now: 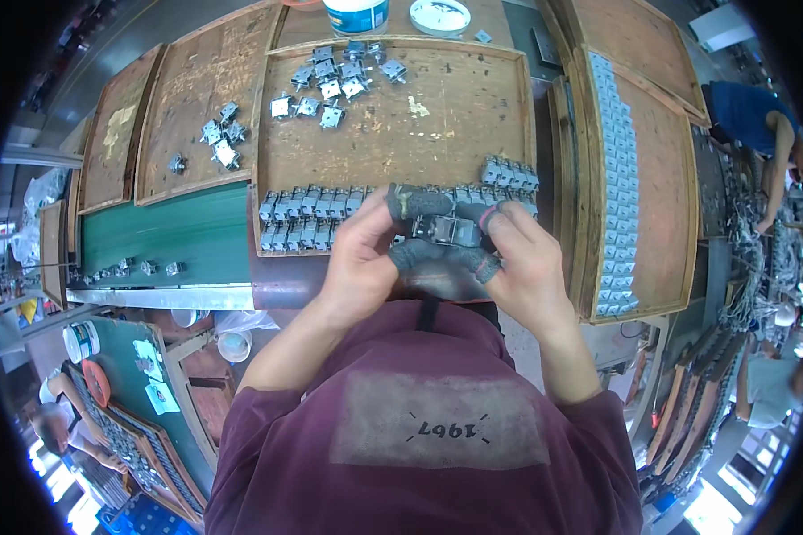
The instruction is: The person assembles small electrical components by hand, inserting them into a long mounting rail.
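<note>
While both hands are busy at the middle of the frame, one small metal part (446,231) sits right between them, and from where I stand that is what matters most. It looks a bit longer one way than the other, and its long side seems to run from left to right across the frame, so one end points to each hand. The left hand (363,254) is on its left and the right hand (528,259) is on its right, and I can't say that one is nearer, because both are right at it. Both hands are curled, not spread, and they grip the part together with their fingertips. Dark finger covers (419,201) are on the tips; the first finger of each hand goes along the upper side of the part, and the thumbs come up from below. How hard each hand squeezes, I cannot tell. From this view the part shows over the bottom edge of a wooden tray (357,165), in front of the neat rows of metal parts (303,234) that line up left to right, much the way the held one lies. A short row (509,171) sits just above the right end of those rows. Well apart from the hands, near the top of that same tray, a loose pile of metal parts (330,87) lies every which way, up and to the left of the fingers.
</note>
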Motion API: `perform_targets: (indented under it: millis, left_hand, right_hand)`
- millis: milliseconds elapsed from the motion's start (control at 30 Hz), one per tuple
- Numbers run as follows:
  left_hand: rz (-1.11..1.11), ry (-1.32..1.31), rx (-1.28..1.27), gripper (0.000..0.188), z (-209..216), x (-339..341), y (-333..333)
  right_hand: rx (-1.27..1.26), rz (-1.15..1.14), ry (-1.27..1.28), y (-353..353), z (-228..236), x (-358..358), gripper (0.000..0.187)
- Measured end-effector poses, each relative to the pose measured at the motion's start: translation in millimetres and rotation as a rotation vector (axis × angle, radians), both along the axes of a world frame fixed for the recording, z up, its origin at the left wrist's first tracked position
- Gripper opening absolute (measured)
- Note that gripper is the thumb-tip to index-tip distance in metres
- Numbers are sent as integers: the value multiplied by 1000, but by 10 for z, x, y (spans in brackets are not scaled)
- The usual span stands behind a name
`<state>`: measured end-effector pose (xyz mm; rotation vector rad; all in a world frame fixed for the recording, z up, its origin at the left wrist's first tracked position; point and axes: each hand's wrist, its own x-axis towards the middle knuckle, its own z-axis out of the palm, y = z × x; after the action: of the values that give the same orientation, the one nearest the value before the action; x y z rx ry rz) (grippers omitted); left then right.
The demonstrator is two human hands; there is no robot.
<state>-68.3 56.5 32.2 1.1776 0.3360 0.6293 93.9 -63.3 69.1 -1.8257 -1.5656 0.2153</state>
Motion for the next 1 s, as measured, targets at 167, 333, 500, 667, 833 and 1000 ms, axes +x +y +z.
perform_targets:
  millis: [167, 333, 500, 667, 833, 1000]
  left_hand:
    - [172, 188, 347, 46, -93, 174, -143]
    - [212, 366, 711, 58, -96, 262, -202]
    - [228, 207, 948, 68, -301, 306, -75]
    - [109, 65, 954, 69, -230, 397, -70]
    - [134, 1, 1056, 72, -253, 467, -62]
    - [-120, 177, 826, 65, -199, 491, -41]
  right_hand:
    - [90, -64, -223, 63, -262, 17, 31]
    - [89, -92, -167, 20, -264, -44, 28]
    - [-205, -26, 282, 6, -176, 149, 35]
    - [-348, 38, 442, -79, -257, 243, 50]
    - [-198, 57, 336, -132, -292, 279, 41]
    - [-236, 62, 365, -151, -284, 404, 41]
